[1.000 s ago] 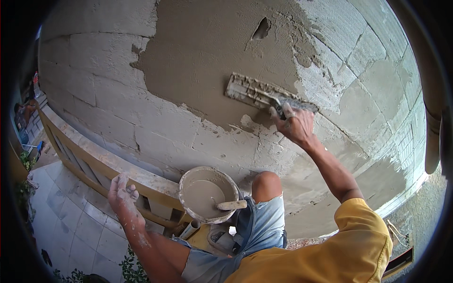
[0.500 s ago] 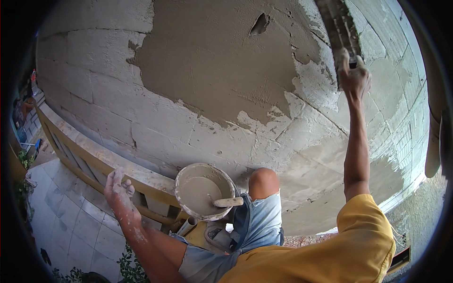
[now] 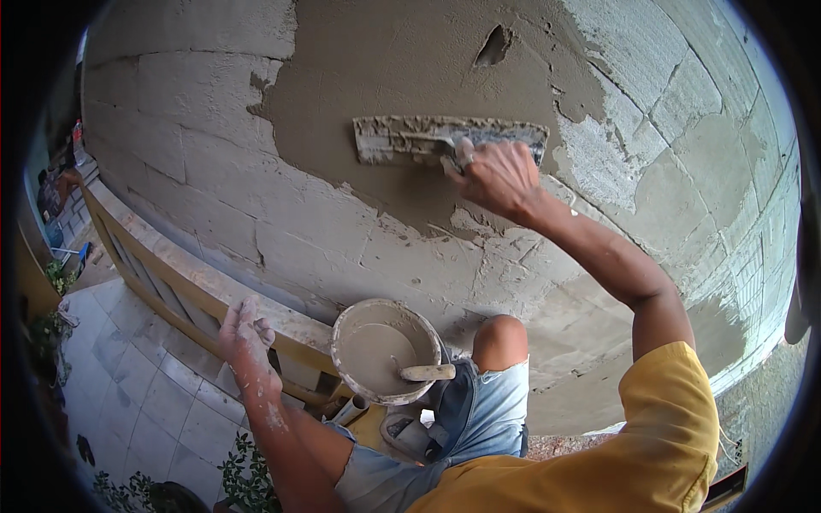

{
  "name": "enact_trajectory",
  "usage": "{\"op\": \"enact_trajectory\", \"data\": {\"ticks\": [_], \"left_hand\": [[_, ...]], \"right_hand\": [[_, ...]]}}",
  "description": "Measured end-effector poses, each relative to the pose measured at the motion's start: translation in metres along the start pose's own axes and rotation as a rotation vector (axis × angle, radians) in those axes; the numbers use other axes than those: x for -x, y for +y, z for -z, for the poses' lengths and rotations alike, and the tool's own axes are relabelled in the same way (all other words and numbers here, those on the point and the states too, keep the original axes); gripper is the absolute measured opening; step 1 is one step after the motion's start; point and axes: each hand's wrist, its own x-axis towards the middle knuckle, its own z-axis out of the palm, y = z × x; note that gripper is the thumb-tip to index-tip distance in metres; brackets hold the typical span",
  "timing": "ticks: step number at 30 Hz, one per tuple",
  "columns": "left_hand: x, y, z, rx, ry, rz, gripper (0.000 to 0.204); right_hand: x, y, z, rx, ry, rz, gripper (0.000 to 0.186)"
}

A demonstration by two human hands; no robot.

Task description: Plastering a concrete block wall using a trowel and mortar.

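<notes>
My right hand [image 3: 500, 175] is closed round the handle of a long plastering trowel [image 3: 385, 141], whose blade lies crosswise over a patch of wet grey plaster [image 3: 342, 73] on the block wall. Mortar is smeared along the back of the blade. My left hand [image 3: 245, 332], coated with dried plaster, holds nothing; its fingers are loosely bent and apart beside the low ledge. Between my left hand and my knee stands a round bucket [image 3: 339, 359] of wet plaster. A small tool with a pale handle [image 3: 428, 373] rests across its right rim.
Bare block wall [image 3: 214, 179] surrounds the plaster, which has a dark hole [image 3: 493, 45] near the top. A yellow railing with a pale ledge [image 3: 158, 235] runs along the left, above a tiled floor [image 3: 162, 393]. Leafy plants [image 3: 244, 474] grow at the lower left.
My right hand has brought the trowel down and left from the upper right, turning it from upright to nearly level over the plaster. My left hand stays near the ledge; the view has shifted slightly.
</notes>
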Motion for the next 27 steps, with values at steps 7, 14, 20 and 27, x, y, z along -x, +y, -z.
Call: {"op": "enact_trajectory", "data": {"ticks": [7,14,20,27], "left_hand": [[-0.005,-0.007,-0.019,0.021,-0.027,0.011,0.027],[-0.003,-0.006,-0.010,0.023,-0.019,-0.008,0.026],[-0.002,-0.007,-0.007,-0.006,-0.032,-0.027,0.024],[0.005,-0.008,-0.012,-0.038,-0.033,-0.015,0.022]], "right_hand": [[-0.085,0.074,0.076,0.150,0.569,-0.180,0.044],[-0.047,0.161,0.124,-0.043,0.547,-0.682,0.060],[0.063,0.252,0.129,0.161,0.735,-1.112,0.066],[0.031,0.115,0.065,-0.506,0.257,-0.660,0.060]]}}
